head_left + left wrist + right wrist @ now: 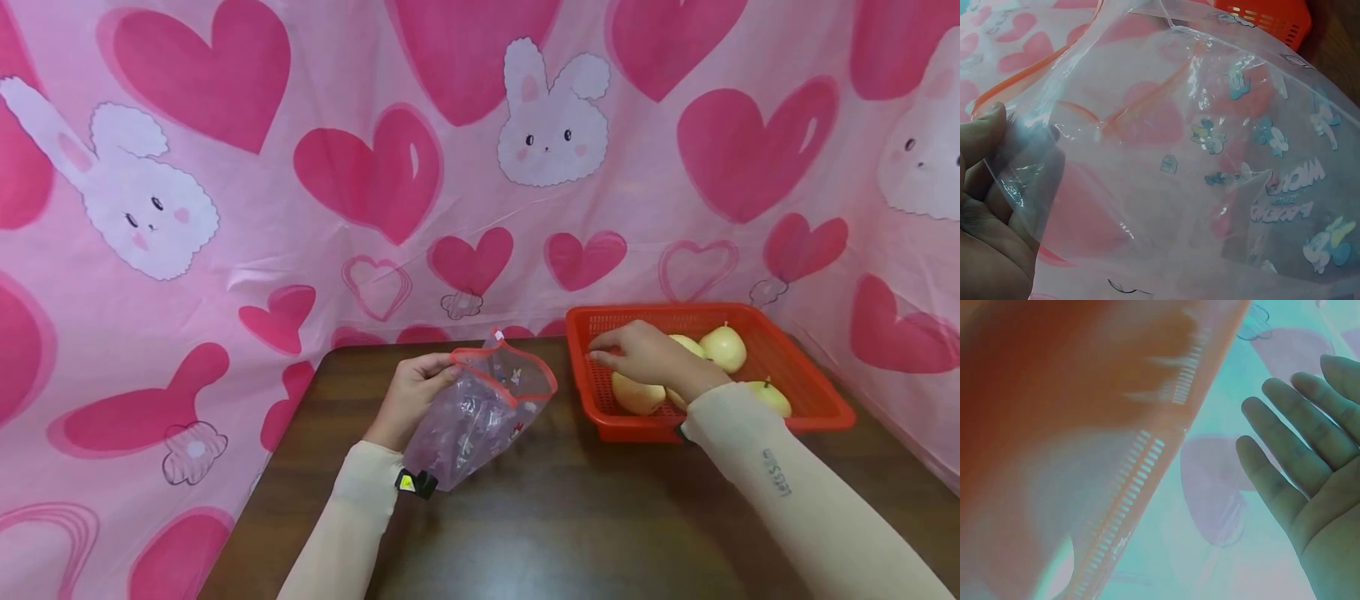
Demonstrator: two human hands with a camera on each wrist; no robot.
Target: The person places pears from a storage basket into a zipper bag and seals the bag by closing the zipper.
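My left hand (417, 392) pinches the rim of a clear plastic zip bag (468, 421) between thumb and fingers. The bag has a red-orange zip edge, a white slider and small cartoon prints; its mouth gapes toward the right. In the left wrist view, the thumb lies over the film of the bag (1147, 187). Over the left side of a red plastic basket (817, 400) hovers my right hand (637, 354), holding nothing. Its fingers are spread and relaxed in the right wrist view. Below and beside it in the basket lie several pale yellow pears (723, 348), some partly hidden by the hand and forearm.
The brown wooden table (525, 533) carries the bag side and the basket, which stands at the back right. Behind and around the table hangs a pink cloth (457, 192) with hearts and rabbits.
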